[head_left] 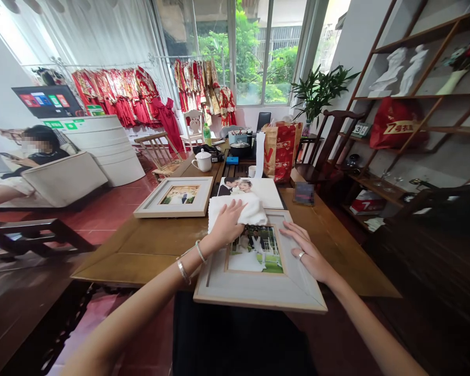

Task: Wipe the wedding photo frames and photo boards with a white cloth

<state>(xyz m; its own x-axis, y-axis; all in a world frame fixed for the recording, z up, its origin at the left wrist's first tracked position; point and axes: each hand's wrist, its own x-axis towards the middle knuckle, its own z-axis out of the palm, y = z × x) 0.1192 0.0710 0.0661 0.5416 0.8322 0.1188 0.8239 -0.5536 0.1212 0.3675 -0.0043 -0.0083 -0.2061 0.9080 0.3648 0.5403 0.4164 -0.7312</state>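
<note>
In front of me a picture frame (258, 290) with a pale wide border holds a wedding photo (258, 256); its near edge juts past the table edge. My left hand (227, 227) lies with fingers stretched out on a folded white cloth (253, 209), which covers the frame's upper left part. On the frame's right border rests my right hand (307, 253), fingers extended and a ring on one of them. A second picture frame (149, 208) lies to the left. Behind the cloth is a white panel (268, 193) with a couple's picture, partly covered.
On the wooden table (137, 256) stand a lidded white cup (202, 161), a red-and-brown paper bag (284, 151), a green-capped bottle (207, 134) and a small dark square (304, 194). A person (43, 146) sits at far left. Shelves (423, 96) stand right.
</note>
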